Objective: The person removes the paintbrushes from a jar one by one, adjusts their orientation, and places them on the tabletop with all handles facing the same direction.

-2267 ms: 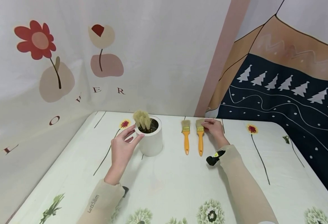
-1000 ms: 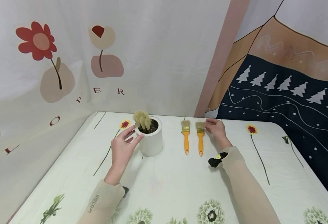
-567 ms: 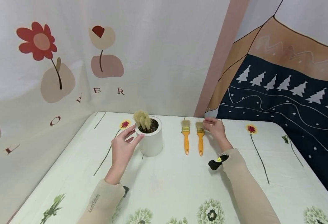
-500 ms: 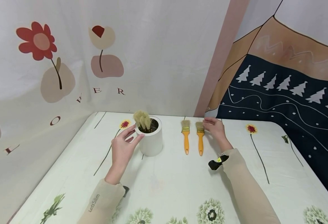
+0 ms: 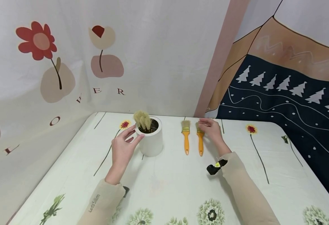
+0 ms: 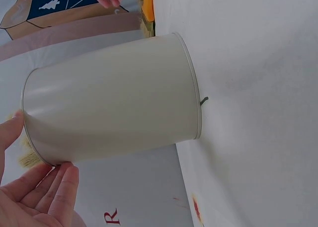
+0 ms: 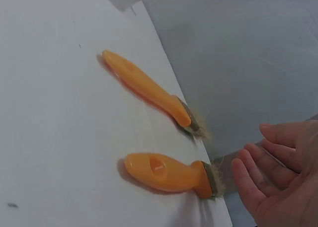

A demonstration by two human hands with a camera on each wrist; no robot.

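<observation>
My left hand (image 5: 123, 150) holds a white cylindrical container (image 5: 151, 145) at its rim, thumb and fingers on its near left side. Pale bristle heads (image 5: 142, 120) stick up over the container's rim; their lower parts are hidden in its dark inside. Two flat paintbrushes with orange handles lie side by side, bristles toward the back: a left paintbrush (image 5: 186, 140) and a right paintbrush (image 5: 200, 143). Over the right one's bristles hovers my right hand (image 5: 213, 130), hiding part of them. In the right wrist view its fingers (image 7: 271, 167) are loosely bent, with nothing between them.
A white cloth with printed flowers covers the table (image 5: 164, 193). Behind it hangs a pale curtain (image 5: 164, 62) with flower prints and letters, close to the brush tips. At the right is a dark blue cloth (image 5: 282, 103) with printed trees.
My right hand first drew slightly right from the right paintbrush's bristles, then came back left over them. The left hand, the container and both paintbrushes stay in place.
</observation>
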